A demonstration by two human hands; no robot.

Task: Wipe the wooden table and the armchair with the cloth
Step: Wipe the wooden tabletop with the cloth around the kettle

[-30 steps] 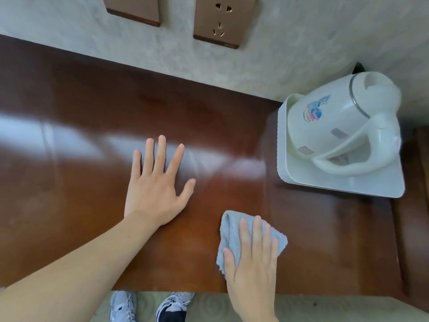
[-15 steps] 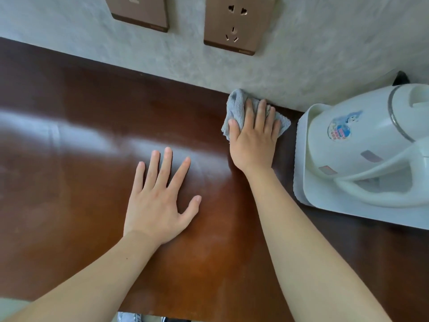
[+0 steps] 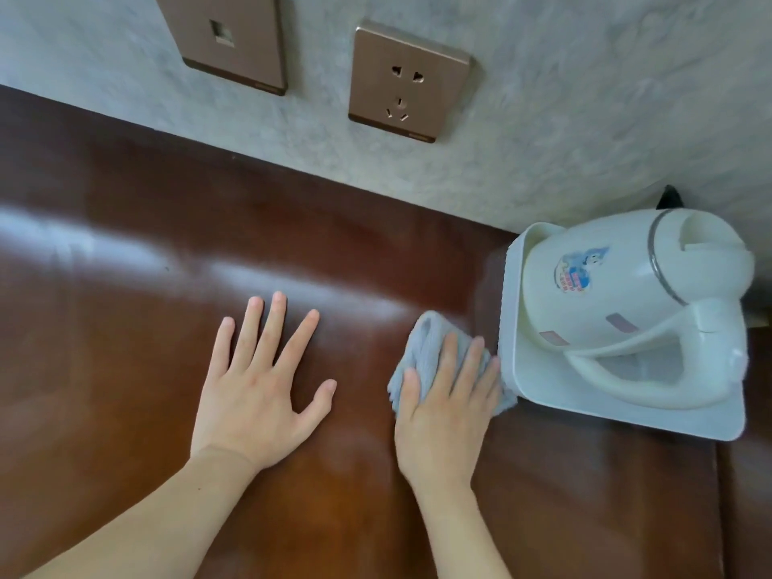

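Note:
A glossy dark brown wooden table fills most of the view, with light glare across its middle. My right hand presses flat on a folded grey cloth, which lies on the table just left of the white tray. My left hand rests flat on the table with fingers spread, holding nothing, about a hand's width left of the cloth. No armchair is in view.
A white electric kettle stands on a white tray at the table's right, against the grey wall. Two bronze wall plates, a switch and a socket, sit above the table's back edge.
My right hand has drawn the cloth back from the wall edge toward me, stopping beside the tray. A second ago it was nearer the front edge. My left hand stayed put.

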